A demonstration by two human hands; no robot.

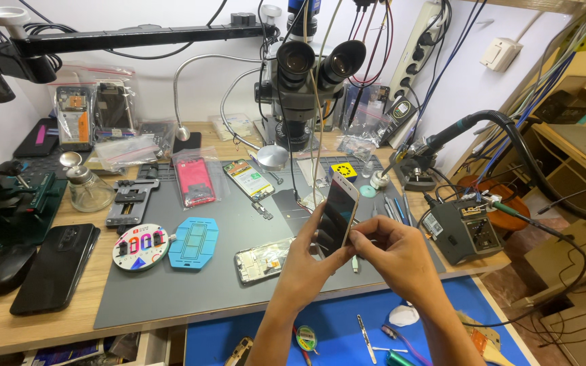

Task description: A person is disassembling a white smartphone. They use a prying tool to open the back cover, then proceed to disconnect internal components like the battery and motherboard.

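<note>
My left hand holds a slim phone with a pale rim and dark screen, tilted upright over the grey work mat. Fingers of my right hand pinch the phone's lower right edge. An opened phone frame with exposed parts lies flat on the mat just left of my left hand. Above the phone stands a stereo microscope.
On the mat lie a blue round-cornered jig, a round colourful disc, a red phone in a bag and a metal holder. A black phone and mouse rest at left. A soldering station sits at right, tools on the blue mat.
</note>
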